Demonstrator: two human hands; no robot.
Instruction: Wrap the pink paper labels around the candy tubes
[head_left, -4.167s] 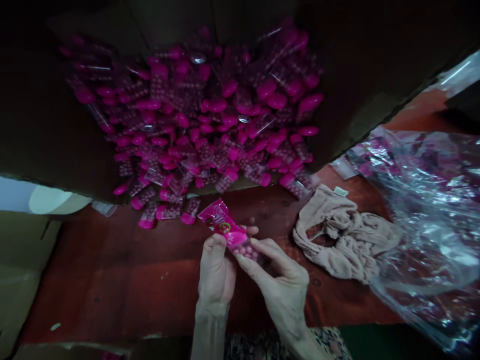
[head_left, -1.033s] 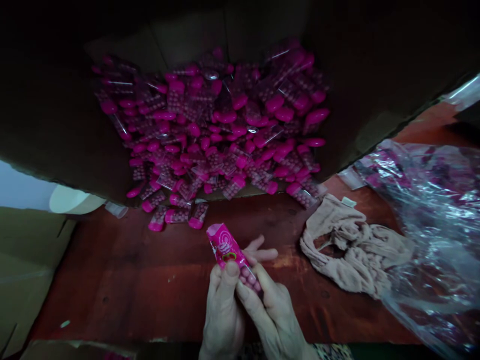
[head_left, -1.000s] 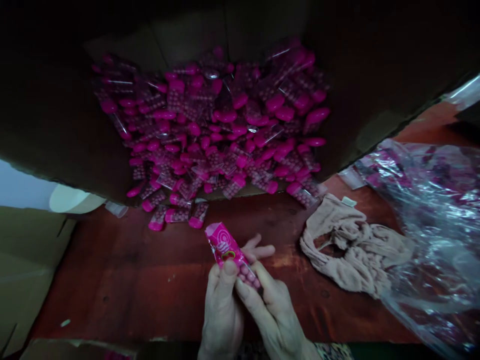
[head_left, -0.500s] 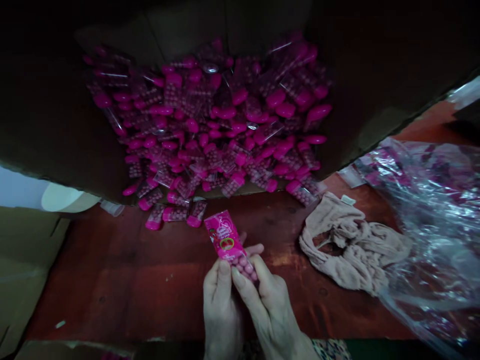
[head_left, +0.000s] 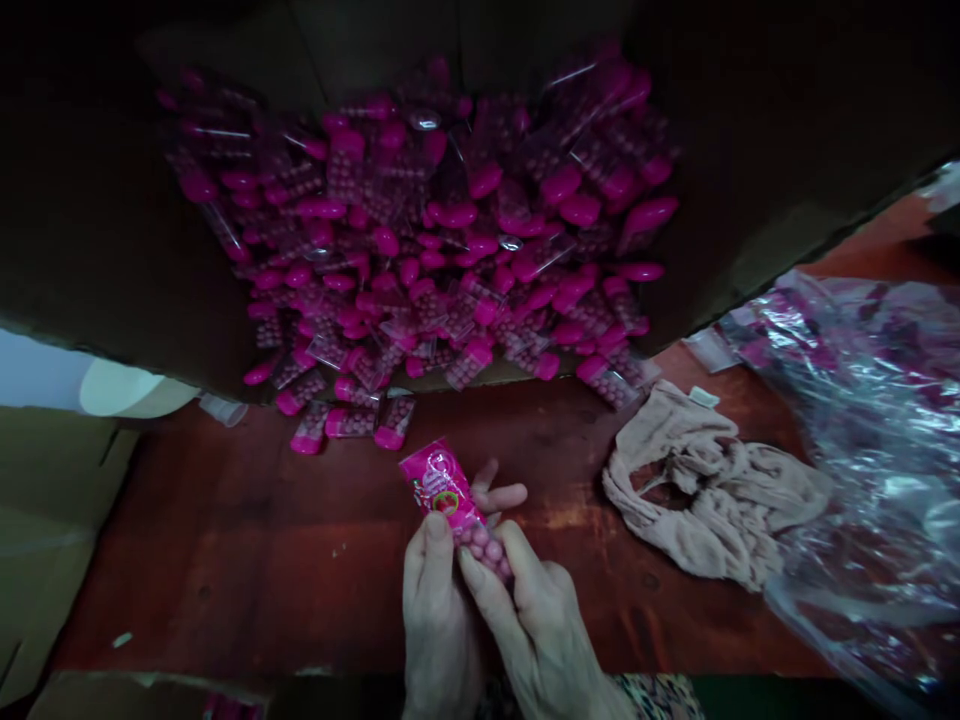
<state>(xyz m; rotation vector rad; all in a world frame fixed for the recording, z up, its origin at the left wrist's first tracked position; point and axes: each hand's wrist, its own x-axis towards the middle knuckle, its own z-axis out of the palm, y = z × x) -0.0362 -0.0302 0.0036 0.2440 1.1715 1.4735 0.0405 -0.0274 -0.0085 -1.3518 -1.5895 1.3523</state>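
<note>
A small pink packet (head_left: 442, 485), with pink balls (head_left: 486, 548) showing at its lower end, is held between both hands near the front of the red table. My left hand (head_left: 439, 610) pinches its left side with the thumb on top. My right hand (head_left: 536, 600) grips the lower right end between thumb and bent forefinger. Some fingertips stick out to the right behind the packet. Beyond the hands, many clear containers of pink balls with pink caps (head_left: 454, 215) lie heaped in a cardboard box (head_left: 750, 120) turned toward me.
A beige cloth (head_left: 705, 490) lies on the red table (head_left: 262, 560) at the right, beside a large clear plastic bag (head_left: 885, 450) with pink contents. At the left are a white round object (head_left: 135, 390), a small clear cup (head_left: 223, 408) and cardboard (head_left: 52, 530).
The packet has tilted a little further left and moved slightly down in my hands. The fingertips behind it are spread more. The view has shifted slightly.
</note>
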